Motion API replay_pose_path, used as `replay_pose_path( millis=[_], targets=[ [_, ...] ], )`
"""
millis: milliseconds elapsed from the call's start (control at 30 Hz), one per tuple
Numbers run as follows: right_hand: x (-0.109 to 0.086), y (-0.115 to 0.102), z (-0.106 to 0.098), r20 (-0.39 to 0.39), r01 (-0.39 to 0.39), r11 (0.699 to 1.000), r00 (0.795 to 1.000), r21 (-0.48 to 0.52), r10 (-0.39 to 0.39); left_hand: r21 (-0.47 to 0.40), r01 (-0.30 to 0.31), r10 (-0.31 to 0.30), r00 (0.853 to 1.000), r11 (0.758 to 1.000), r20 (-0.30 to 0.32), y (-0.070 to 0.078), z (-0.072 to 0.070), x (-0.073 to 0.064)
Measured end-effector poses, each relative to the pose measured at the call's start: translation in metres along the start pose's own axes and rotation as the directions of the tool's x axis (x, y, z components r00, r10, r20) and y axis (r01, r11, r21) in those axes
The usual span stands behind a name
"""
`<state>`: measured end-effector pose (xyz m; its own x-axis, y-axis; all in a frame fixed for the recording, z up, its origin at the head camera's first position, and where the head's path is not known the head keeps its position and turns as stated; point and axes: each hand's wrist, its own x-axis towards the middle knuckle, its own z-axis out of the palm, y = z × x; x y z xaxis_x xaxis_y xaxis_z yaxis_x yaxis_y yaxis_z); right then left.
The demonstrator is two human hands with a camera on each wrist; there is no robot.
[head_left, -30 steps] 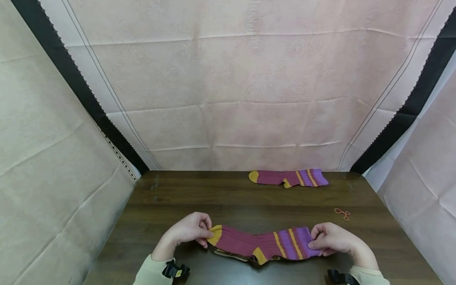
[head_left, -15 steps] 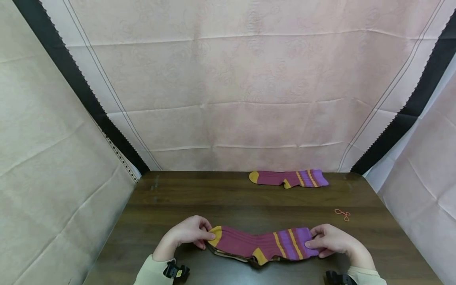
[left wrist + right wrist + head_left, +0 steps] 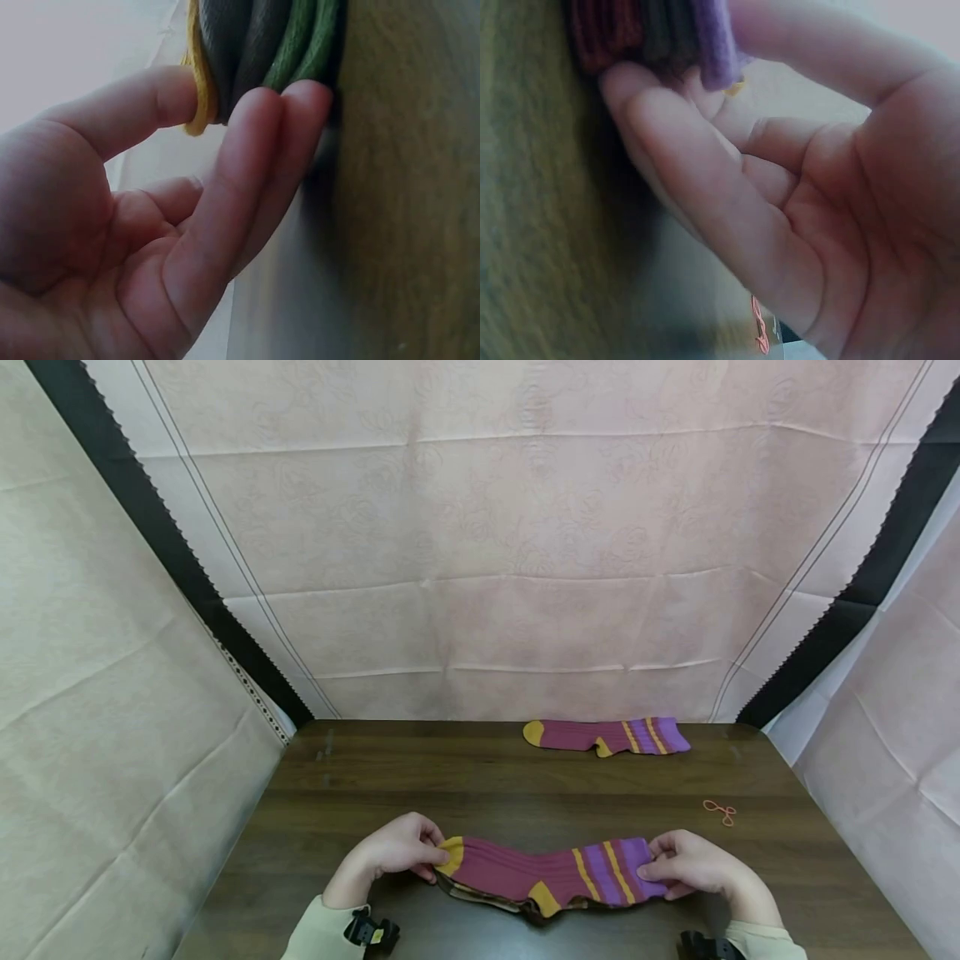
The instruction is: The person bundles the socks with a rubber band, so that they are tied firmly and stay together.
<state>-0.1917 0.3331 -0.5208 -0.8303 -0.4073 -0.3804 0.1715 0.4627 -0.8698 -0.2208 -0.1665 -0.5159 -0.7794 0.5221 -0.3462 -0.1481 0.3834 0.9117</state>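
Displacement, right grip [image 3: 693,864] and purple cuff [image 3: 637,864]: shifted slightly toward the left grip [image 3: 397,847] since the earlier frame; left grip almost unmoved.
Tabletop [image 3: 450,768]: dark wood, glossy near the wearer; a slick surface could let layers slide if one end is pulled.
Sock stack [image 3: 517,868]: at the near side of the tabletop, between the hands, yellow toe left, cuff right; darker layers protrude along its near edge, so misalignment is the likeliest fault, caused by unequal pull.
Far sock [image 3: 577,735]: flat at the far edge, well apart from both hands; little at risk.
State, right grip: thumb above and fingertips below pinch the cuff end; closing inward could buckle the fabric.
State, left grip: likewise nearly closed, thumb on the yellow toe, fingertips beneath the green under-layers [image 3: 291,45]; a loosened pinch could shed the lower layers.
Orange loop [image 3: 724,811]: twisted, beyond the right grip; a sweeping sleeve might drag it.
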Motion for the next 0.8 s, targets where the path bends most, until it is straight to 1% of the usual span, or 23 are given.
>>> replay_pose_path(
  millis=[133, 367, 533, 667, 800],
  targets=[
    [0.003, -0.005, 0.001, -0.010, -0.020, 1.000, 1.000, -0.003, 0.020, -0.010, -0.004, 0.004, 1.000, 1.000, -0.016, -0.001, -0.002, -0.001],
    [0.007, -0.009, 0.005, -0.032, -0.017, 1.000, 0.999, 0.008, 0.017, -0.018, -0.017, 0.016, 0.998, 1.000, -0.059, -0.003, -0.004, -0.002],
    [0.008, -0.007, 0.005, -0.046, -0.033, 0.999, 0.998, -0.004, 0.033, -0.017, -0.019, 0.018, 0.998, 1.000, -0.060, -0.002, -0.003, -0.002],
    [0.006, -0.008, 0.004, -0.042, -0.030, 0.999, 0.999, -0.012, 0.029, -0.023, -0.018, 0.017, 0.998, 1.000, -0.053, -0.001, -0.003, -0.003],
    [0.003, -0.012, -0.002, -0.037, -0.025, 0.999, 0.999, -0.023, 0.024, -0.004, -0.033, 0.033, 0.998, 0.999, -0.056, 0.002, -0.005, -0.003]
  ],
)
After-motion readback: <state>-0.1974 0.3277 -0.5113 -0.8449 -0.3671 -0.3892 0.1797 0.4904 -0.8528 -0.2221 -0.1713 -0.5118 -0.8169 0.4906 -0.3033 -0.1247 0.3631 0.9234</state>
